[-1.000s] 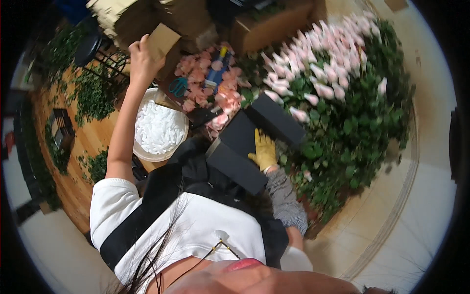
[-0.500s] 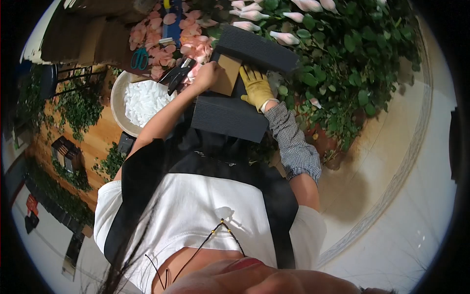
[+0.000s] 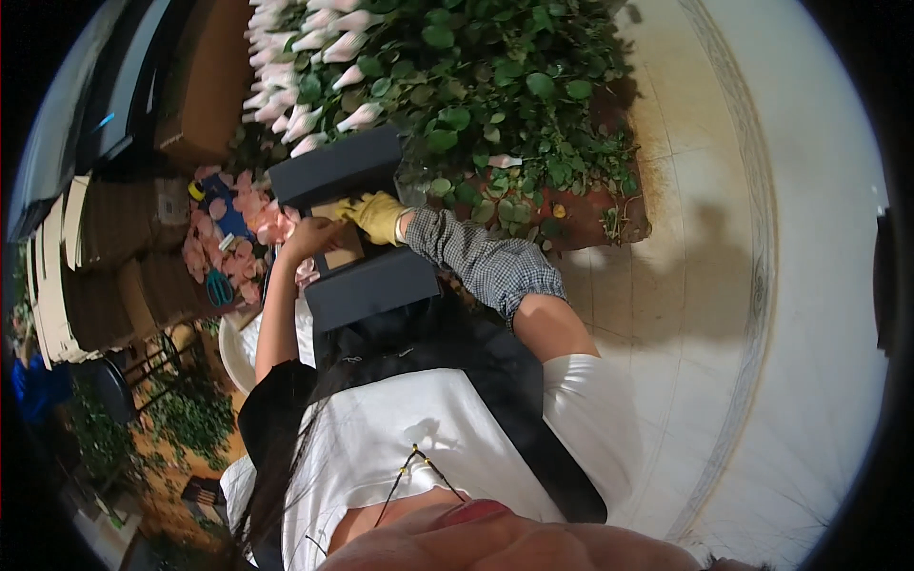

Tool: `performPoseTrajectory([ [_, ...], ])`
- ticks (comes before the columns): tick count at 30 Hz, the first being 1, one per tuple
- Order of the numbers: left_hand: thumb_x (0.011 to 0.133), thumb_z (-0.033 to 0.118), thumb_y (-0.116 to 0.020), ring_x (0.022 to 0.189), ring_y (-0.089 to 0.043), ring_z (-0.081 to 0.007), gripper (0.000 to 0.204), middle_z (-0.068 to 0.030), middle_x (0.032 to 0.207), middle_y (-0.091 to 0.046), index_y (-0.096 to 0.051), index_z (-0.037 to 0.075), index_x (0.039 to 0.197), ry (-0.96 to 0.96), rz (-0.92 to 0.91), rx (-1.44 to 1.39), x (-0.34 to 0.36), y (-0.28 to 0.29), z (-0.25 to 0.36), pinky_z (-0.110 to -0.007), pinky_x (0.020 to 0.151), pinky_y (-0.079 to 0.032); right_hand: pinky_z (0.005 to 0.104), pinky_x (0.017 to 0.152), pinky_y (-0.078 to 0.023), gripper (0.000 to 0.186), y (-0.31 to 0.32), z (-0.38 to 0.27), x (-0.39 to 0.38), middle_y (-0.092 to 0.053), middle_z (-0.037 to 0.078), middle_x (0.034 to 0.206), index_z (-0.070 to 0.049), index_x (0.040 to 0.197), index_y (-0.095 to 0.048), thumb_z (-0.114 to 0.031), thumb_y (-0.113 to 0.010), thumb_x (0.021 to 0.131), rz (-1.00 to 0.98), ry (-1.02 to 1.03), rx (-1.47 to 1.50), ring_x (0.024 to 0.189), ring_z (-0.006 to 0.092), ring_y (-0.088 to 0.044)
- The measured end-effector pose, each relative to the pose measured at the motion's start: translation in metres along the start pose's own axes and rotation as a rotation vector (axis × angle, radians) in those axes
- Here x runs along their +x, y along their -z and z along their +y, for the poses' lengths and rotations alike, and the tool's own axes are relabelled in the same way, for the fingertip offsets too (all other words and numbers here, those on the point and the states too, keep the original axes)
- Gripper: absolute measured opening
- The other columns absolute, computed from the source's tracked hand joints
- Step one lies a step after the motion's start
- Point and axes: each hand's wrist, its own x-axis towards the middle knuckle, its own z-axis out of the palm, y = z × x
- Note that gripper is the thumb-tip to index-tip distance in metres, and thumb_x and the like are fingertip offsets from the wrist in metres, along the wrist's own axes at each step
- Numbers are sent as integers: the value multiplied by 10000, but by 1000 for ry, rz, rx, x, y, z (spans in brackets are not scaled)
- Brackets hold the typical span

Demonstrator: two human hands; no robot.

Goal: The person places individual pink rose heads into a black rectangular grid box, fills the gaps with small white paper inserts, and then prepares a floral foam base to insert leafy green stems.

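Observation:
My bare left hand (image 3: pixel 314 238) rests over a brown cardboard piece (image 3: pixel 343 255), its fingers curled in. From the right, my right hand (image 3: pixel 377 219), in a yellow glove, reaches across the same cardboard with bent fingers close to the left fingertips. What the fingers hold, if anything, is too small to make out. The cardboard lies between two dark grey ribbed blocks, a far one (image 3: pixel 338 169) and a near one (image 3: pixel 373 290) close to my black apron (image 3: pixel 505 371).
Leafy rose stems (image 3: pixel 514 90) fill the far side, many blooms wrapped in pale sleeves (image 3: pixel 343 48). Pink petals (image 3: pixel 249 205) and teal-handled scissors (image 3: pixel 220 287) lie to the left. A white basin (image 3: pixel 235 352) stands by my left forearm, near stacked cardboard (image 3: pixel 114 228).
The view has swung, so the work now sits further left and lower. My gloved right hand has gone from spread beside the cardboard to bent over it, near the left fingers.

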Motion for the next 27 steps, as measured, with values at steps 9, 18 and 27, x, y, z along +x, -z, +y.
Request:
performPoseTrajectory([
  [9,915,320,-662,841,-675,-200,553,-161,998,-692,-496,-57,1283,-128,-152,278,10,-18,-35,-321,686,-536,404,1074,-423,666,44,-4,-107,-564,219,1375,-19,1407,-491,-411,-692,907,188,401,888,1273,292,-555],
  [18,955,316,-648,1178,-580,-275,559,-197,1256,-600,-453,-34,1344,-34,-92,228,-5,-15,-42,-349,993,-465,392,1076,-430,488,96,62,-171,-528,99,1443,-79,1392,-531,-219,-681,949,967,265,1345,1300,256,-526],
  [27,990,261,-606,1085,-626,-256,473,-183,1241,-615,-473,-22,1345,-47,-131,258,4,-17,-29,-343,903,-526,405,901,-511,379,125,262,-148,-677,223,1157,-17,1228,-628,-200,-672,899,1143,-582,476,1059,374,-648],
])
